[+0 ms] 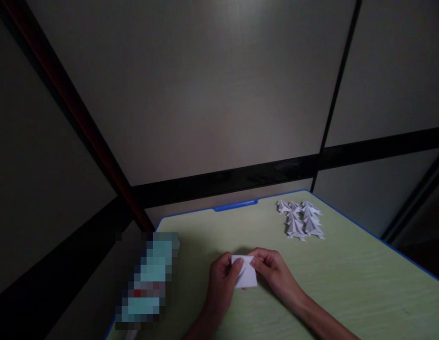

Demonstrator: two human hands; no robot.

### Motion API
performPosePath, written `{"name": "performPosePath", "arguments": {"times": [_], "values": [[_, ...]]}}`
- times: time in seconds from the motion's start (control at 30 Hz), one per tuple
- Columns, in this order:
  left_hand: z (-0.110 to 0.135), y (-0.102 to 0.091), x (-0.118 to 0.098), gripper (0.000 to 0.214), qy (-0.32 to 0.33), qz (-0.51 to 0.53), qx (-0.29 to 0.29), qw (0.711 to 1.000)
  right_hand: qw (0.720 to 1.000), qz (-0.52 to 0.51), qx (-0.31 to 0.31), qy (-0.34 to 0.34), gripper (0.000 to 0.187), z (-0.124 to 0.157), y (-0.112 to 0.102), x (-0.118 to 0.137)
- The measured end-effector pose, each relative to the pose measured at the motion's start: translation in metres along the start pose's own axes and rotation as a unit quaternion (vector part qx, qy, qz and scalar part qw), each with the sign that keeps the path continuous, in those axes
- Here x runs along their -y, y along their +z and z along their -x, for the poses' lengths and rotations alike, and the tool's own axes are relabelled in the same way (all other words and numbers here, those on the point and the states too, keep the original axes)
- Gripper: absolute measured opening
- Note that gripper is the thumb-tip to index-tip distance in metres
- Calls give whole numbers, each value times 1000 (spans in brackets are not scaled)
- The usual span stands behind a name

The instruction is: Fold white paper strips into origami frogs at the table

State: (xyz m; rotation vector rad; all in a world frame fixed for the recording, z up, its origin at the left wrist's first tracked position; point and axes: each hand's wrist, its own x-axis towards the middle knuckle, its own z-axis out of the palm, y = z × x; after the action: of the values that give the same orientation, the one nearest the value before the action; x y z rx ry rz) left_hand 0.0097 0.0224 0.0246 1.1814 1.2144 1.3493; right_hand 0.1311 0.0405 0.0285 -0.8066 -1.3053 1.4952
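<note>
A small folded square of white paper [248, 276] is held up above the table between both hands. My left hand [222, 278] is closed on its left side, the thumb lying across the front and a fingertip showing beneath the lower edge. At the upper right corner, my right hand [272, 267] pinches the same paper between thumb and fingers. A slanting fold or flap shows near the left thumb. The fingers behind the paper are mostly hidden.
Several white folded-paper figures [300, 219] lie in rows at the table's far right. A blurred-out turquoise object [150, 274] sits along the left edge. The pale green table [201, 231] has a blue rim and a blue handle-like strip [235, 206]; panelled doors [219, 104] stand behind.
</note>
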Motion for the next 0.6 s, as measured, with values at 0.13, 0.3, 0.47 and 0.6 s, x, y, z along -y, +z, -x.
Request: {"name": "performPosePath", "arguments": {"times": [0.13,0.3,0.47,0.6], "values": [[-1,-2,0,23,10,-32,-3,999,998,49,-25,-14,25,0,1,4],[-3,-4,1,22,26,-59,-6,998,995,87,-43,-34,22,1,1,4],[0,-3,0,19,40,-86,-35,995,997,70,-15,7,21,3,3,1],[4,-1,-3,20,65,-132,-49,988,998,65,-2,17,21,5,5,0]]}}
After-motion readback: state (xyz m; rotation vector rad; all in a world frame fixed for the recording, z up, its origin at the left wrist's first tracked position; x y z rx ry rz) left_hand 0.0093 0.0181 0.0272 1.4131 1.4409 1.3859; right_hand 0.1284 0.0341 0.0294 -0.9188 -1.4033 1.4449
